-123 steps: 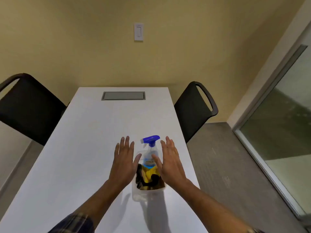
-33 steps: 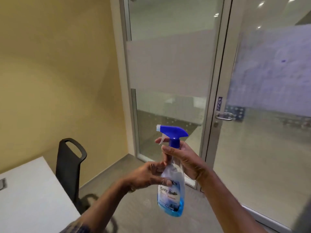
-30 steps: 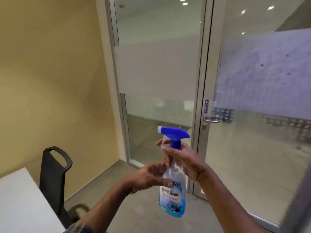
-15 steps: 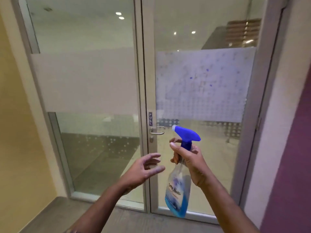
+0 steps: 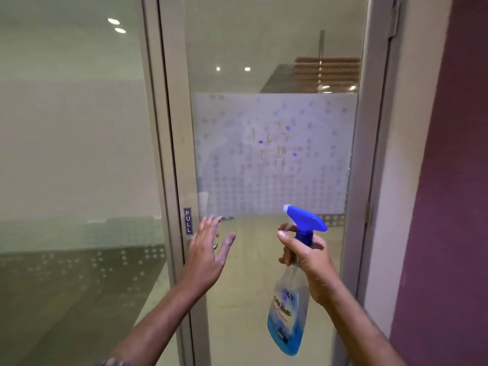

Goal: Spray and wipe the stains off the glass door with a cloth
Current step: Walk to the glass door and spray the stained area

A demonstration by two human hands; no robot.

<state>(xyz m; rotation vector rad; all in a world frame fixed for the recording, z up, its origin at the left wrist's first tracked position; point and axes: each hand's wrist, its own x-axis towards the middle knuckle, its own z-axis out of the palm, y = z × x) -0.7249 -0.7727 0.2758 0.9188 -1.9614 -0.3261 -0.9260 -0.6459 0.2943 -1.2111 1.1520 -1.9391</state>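
The glass door (image 5: 269, 62) fills the middle of the view, with a frosted dotted band across it. On that band are orange and blue stains (image 5: 274, 146). My right hand (image 5: 307, 256) grips the neck of a clear spray bottle (image 5: 289, 315) with blue liquid and a blue trigger head, held upright in front of the lower door. My left hand (image 5: 208, 254) is empty with fingers spread, raised in front of the door handle, which it mostly hides. No cloth is in view.
A grey metal door frame (image 5: 171, 154) with a small PULL label (image 5: 188, 221) separates the door from a fixed glass panel (image 5: 71, 154) on the left. A purple wall (image 5: 449, 180) stands close on the right.
The view has come closer to the door. My left hand has let go of the bottle and risen toward the handle. My right hand still holds the bottle.
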